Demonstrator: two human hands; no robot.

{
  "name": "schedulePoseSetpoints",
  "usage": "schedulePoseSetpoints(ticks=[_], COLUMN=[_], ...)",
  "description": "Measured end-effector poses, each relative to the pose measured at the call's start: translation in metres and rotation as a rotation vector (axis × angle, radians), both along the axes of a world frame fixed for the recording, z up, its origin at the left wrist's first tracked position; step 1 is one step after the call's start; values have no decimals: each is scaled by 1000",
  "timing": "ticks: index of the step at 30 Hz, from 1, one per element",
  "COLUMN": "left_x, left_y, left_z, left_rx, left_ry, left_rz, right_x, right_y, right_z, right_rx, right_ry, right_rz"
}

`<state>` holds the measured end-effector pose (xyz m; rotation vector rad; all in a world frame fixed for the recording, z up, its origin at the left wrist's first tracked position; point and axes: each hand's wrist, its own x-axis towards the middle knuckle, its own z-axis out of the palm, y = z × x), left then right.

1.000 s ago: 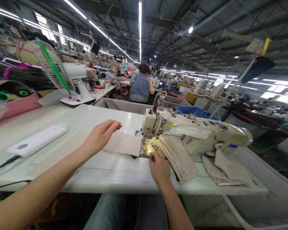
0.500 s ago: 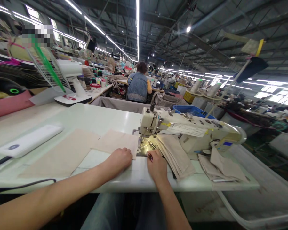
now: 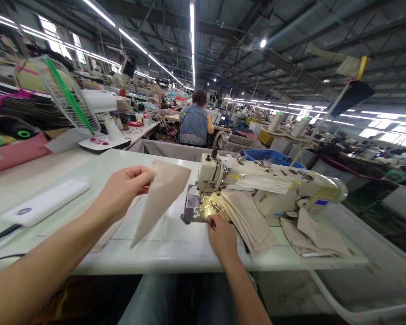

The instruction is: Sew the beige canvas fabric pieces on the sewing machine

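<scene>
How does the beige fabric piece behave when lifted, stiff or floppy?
Probably light: the left hand pinches the beige fabric piece by one edge alone. Likely somewhat floppy yet crisp: it hangs down but looks nearly flat, uncrumpled.

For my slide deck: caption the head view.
Left hand holds beige fabric piece aloft; right hand rests by sewing machine.

**Garment factory sewing floor**

An industrial sewing machine (image 3: 267,185) sits on a long white desk (image 3: 169,253), with stacked cut beige fabric pieces (image 3: 248,221) beside it. Thread cones (image 3: 278,121), another worker (image 3: 193,124) seated ahead, and strip lights (image 3: 191,36) over rows of stations fill the high hall.
</scene>
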<state>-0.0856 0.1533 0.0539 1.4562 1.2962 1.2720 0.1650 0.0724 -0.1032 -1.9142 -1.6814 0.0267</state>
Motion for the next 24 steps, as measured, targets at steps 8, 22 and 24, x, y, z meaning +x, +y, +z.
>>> schedulePoseSetpoints(ticks=[8, 22, 24], left_x=[-3, 3, 4], left_y=[14, -18, -27], left_z=[-72, -109, -109], left_rx=[-67, 604, 602], left_ry=[-102, 1293, 1334], left_rz=[183, -467, -432], right_x=[4, 17, 12], right_y=[1, -3, -12], right_z=[-5, -8, -5], right_rx=[126, 343, 342], right_ry=[136, 434, 435], right_rz=[-13, -59, -24])
